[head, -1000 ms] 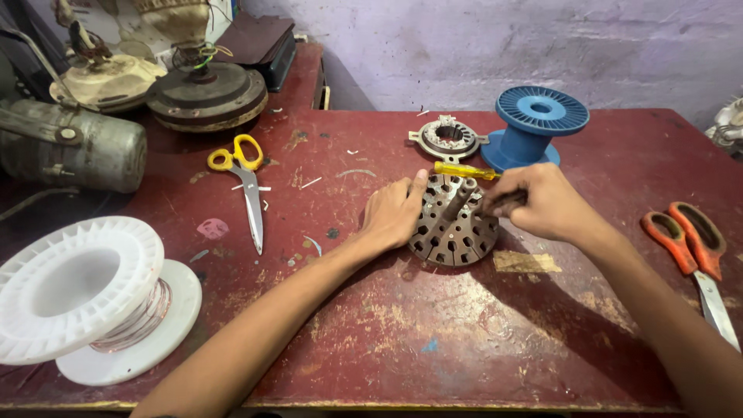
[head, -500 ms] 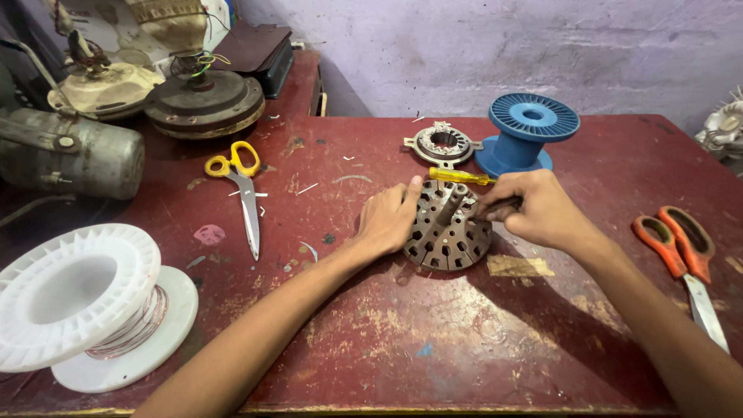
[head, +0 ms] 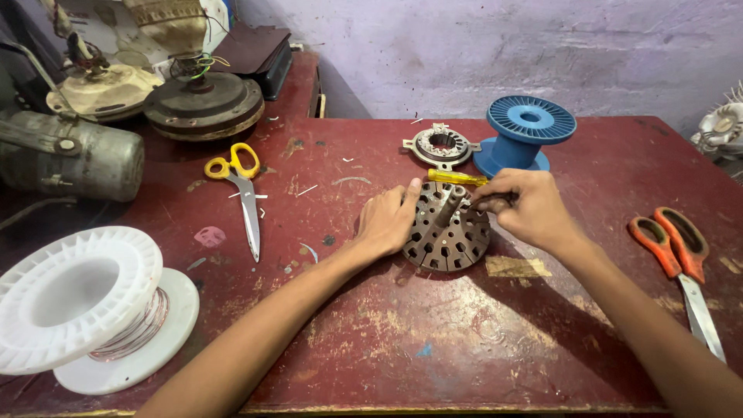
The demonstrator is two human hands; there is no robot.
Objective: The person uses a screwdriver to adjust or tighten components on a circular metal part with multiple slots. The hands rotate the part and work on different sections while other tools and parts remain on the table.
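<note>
The right hand (head: 526,209) pinches its fingers shut on something small at the top of the round grey metal disc with slots (head: 447,232). The left hand (head: 389,220) lies open, flat against its side. That disc sits mid-table; best hold it still. A yellow tool (head: 457,177) lies behind. The view has shifted slightly since before.

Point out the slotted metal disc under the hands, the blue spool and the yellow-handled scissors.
slotted metal disc (head: 447,241): head view, on its bare slotted face in front of the hands.
blue spool (head: 531,119): head view, on its top flange.
yellow-handled scissors (head: 249,207): head view, on the blades just below the handles.
</note>
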